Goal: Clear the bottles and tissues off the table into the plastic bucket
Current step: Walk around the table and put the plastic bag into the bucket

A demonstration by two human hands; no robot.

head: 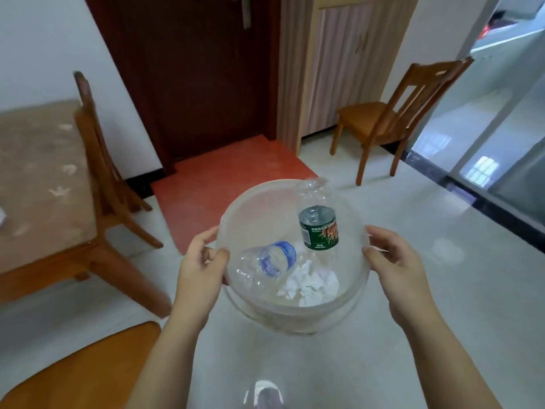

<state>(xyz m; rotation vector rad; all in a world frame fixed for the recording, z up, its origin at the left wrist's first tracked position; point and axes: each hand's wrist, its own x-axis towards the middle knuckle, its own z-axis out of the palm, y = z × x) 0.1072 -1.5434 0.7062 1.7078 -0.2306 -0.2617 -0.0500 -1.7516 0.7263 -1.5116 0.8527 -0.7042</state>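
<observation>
A translucent plastic bucket [259, 199] is held in the air above the tiled floor. My left hand [200, 261] grips its left rim and my right hand [392, 261] grips its right rim. Inside, a clear bottle with a blue label [268, 262] lies on its side at the left. A clear bottle with a green label [318, 225] leans upright against the far right wall. Crumpled white tissues [309, 286] lie on the bucket's bottom. The table [38, 178] with a brown patterned cloth is at the far left.
A wooden chair [100, 160] stands tucked against the table, another wooden chair [392, 119] at the back right, and a chair seat [82, 373] at the bottom left. A dark door [191, 78] with a red mat [218, 184] is ahead. Glass panels [486, 143] line the right.
</observation>
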